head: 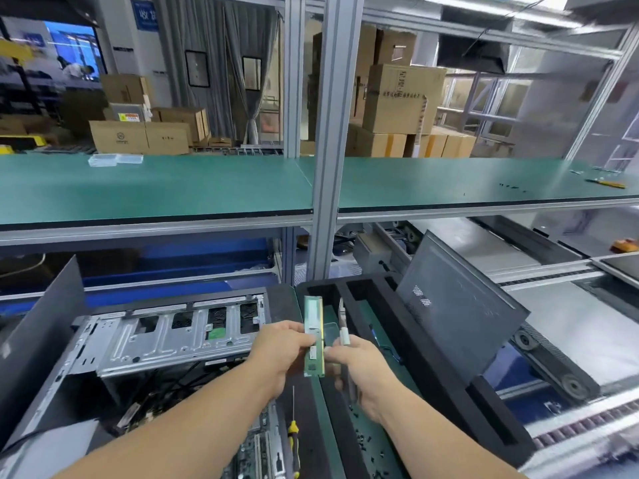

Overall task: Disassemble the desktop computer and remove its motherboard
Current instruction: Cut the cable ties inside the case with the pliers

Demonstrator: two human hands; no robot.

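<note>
Holding a green memory stick upright, pinched in the left hand by its long edge. Right hand curled around a thin grey-and-white tool, with its fingertips just beside the stick, maybe touching it. Both hands up in the air between the open computer case and the black foam tray.

Could slip and drop, with only a few fingers on the stick. Could land on the motherboard down at the near edge of the desk and scratch it. Could bump the tool against the stick, since both sit so close. Could roll loose black screws off the green mat if an arm brushes them. Could knock the yellow screwdriver lying between case and tray.

Case: lying open at the left of the desk, silver metal frame across it, black cables under that, motherboard not yet out, partly hidden by the left arm.

Foam tray: at the right, long slots cut in it, a clear flat piece inside one, a dark side panel leaning up in the right slot. Hard to tell what else sits in the slots.

Clear plastic boxes far back on the green shelf, too small to see inside.
</note>
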